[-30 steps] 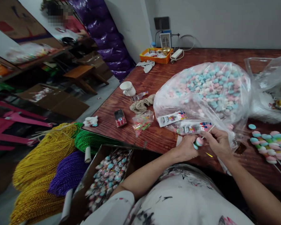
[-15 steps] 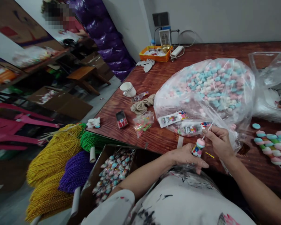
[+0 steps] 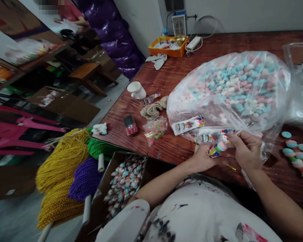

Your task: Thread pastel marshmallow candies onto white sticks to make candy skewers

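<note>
My left hand (image 3: 203,158) is closed around the printed wrapper end of a marshmallow skewer (image 3: 217,149) near the table's front edge. My right hand (image 3: 246,149) pinches the thin white stick of the same skewer just to the right. Pink, green and blue marshmallow pieces show between the two hands. Right behind them lies a large clear bag of pastel marshmallows (image 3: 232,84), with printed wrappers (image 3: 189,125) lying at its near side.
Finished marshmallow skewers (image 3: 299,156) lie at the right. A cardboard box of wrapped skewers (image 3: 123,183) stands below the table at the left, beside yellow, green and purple cord bundles (image 3: 65,168). A white cup (image 3: 136,90), a small candy bag (image 3: 155,129) and an orange tray (image 3: 166,47) sit on the wooden table (image 3: 166,74).
Both hands have kept hold of the skewer. Half a second ago the left hand had slid lower with fingers spread; now it is closed round the wrapper end again. The view has shifted slightly.
</note>
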A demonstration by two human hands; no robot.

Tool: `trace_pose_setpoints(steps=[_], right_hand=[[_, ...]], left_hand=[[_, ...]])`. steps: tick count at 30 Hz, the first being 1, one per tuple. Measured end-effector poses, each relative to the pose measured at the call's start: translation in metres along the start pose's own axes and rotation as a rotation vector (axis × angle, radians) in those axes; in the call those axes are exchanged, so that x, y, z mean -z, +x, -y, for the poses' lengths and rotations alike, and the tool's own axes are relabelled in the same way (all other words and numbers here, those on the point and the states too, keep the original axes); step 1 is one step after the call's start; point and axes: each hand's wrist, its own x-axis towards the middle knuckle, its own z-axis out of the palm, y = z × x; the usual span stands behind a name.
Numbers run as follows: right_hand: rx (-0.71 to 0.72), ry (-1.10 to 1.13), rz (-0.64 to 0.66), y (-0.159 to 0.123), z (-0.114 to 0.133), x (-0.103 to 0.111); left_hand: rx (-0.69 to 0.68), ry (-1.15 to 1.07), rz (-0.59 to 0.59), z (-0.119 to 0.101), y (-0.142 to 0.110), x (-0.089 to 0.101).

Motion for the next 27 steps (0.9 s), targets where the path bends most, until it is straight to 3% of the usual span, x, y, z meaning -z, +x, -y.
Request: trace_pose_setpoints(steps=[4, 7, 12, 14, 17, 19, 21, 24, 27], right_hand=[[0.167, -0.243, -0.031, -0.011, 0.001, -0.007], [0.133, -0.245, -0.03, -0.024, -0.008, -0.014], [0.005, -0.087, 0.27, -0.031, -0.014, -0.008], [-0.035, -0.012, 0.296, -0.025, -0.009, 0.004], [0.016, -0.047, 0.275, -0.013, 0.003, 0.021], [0.093, -0.145, 0.361, -0.009, 0.01, 0.024], [0.163, -0.228, 0.448, -0.008, 0.016, 0.019], [0.251, -0.271, 0.457, -0.012, 0.022, 0.008], [0.223, -0.223, 0.463, -0.012, 0.02, 0.006]], left_hand=[[-0.094, 0.262, -0.078, 0.003, 0.006, 0.002], [-0.126, 0.377, -0.12, 0.008, 0.008, 0.004], [-0.155, 0.445, -0.112, 0.012, 0.004, 0.002], [-0.105, 0.462, -0.112, 0.011, 0.0, 0.0], [-0.087, 0.449, -0.041, 0.007, -0.004, -0.003], [-0.139, 0.413, 0.022, 0.008, -0.003, -0.006], [-0.193, 0.359, 0.07, 0.011, 0.001, -0.011], [-0.234, 0.22, 0.101, 0.013, 0.007, -0.015], [-0.184, 0.075, 0.107, 0.002, 0.008, -0.008]])
